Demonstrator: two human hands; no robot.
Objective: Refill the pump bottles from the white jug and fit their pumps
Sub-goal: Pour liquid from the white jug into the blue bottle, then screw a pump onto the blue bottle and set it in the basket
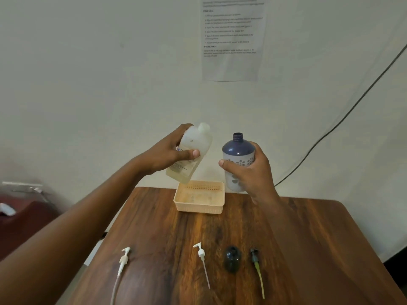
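Table (308,238): dark wood; beige basket (199,200), three loose pumps, dark bottle (232,258).
Wall (110,73): pale, taped sheet (232,38), black cable (343,119).
Left hand (167,156): grasps white jug (190,154), tilted, above basket.
Right hand (251,170): grasps purple bottle (239,159), upright, uncapped.

The table (286,249) is dark brown wood with wavy grain, smooth and a little shiny. The basket (199,205) is pale peach plastic with small holes in its walls. The white jug (193,150) is cloudy plastic that light shines through. The purple bottle (239,155) is smooth, matt plastic with a glossy dark top. The small dark bottle (232,258) looks like shiny plastic. The sheet (231,38) on the matt wall is thin paper.
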